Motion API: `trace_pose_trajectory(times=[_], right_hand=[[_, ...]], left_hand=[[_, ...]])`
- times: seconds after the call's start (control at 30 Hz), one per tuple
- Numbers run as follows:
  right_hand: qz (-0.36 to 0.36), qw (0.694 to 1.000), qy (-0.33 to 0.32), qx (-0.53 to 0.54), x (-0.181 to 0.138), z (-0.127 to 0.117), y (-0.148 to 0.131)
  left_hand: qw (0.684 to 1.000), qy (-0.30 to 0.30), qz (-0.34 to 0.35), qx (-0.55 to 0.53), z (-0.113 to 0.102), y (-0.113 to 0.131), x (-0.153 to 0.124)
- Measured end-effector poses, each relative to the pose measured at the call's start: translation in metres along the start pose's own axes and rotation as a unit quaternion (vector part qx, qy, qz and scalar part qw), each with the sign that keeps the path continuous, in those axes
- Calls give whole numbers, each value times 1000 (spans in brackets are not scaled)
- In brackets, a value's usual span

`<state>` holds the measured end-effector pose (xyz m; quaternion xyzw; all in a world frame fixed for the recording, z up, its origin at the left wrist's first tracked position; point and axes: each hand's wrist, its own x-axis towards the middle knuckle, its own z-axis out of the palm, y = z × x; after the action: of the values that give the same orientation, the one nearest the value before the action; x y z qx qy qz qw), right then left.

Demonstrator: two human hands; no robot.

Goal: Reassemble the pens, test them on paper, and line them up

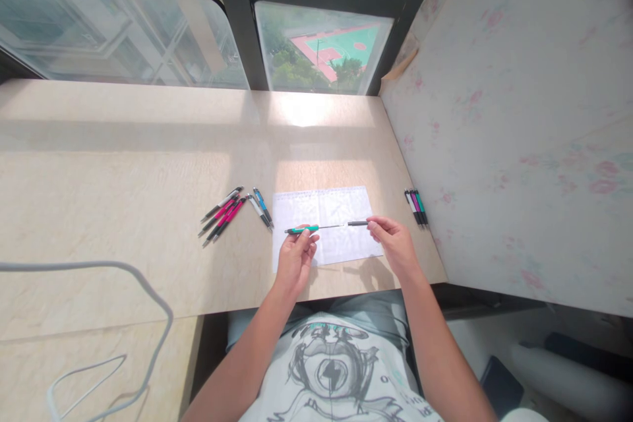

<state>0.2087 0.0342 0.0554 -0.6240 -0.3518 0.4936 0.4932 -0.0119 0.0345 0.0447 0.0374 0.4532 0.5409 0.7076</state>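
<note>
My left hand [297,256] pinches the green barrel of a ballpoint pen [302,230], its clicker end toward the left. From the barrel a thin refill [332,227] sticks out to the right. Between its fingertips my right hand [394,242] holds a black pen grip section [358,223], lined up with the refill's tip; whether the two touch I cannot tell. Both hands are above a white sheet of paper [341,247] that has a row of punched holes along its far edge.
Left of the paper lie several pink and silver pens [225,214], with blue and white pens [260,206] beside them. More pens [416,208] stand in a row by the wall [514,145]. A grey cable or tube [163,306] curves over the table's left. Windows [326,46] are behind.
</note>
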Motion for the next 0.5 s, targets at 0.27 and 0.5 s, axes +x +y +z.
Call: trace_pose_trajectory(times=[0.27,0.5], right_hand=[[23,999,-21,-17,-2,6,-3],[9,997,-66,-28,-8,28,-4]], left_hand=[[1000,-6,-1,4,-1,-2,1],[999,-30,-21,18,5,-13,-3]])
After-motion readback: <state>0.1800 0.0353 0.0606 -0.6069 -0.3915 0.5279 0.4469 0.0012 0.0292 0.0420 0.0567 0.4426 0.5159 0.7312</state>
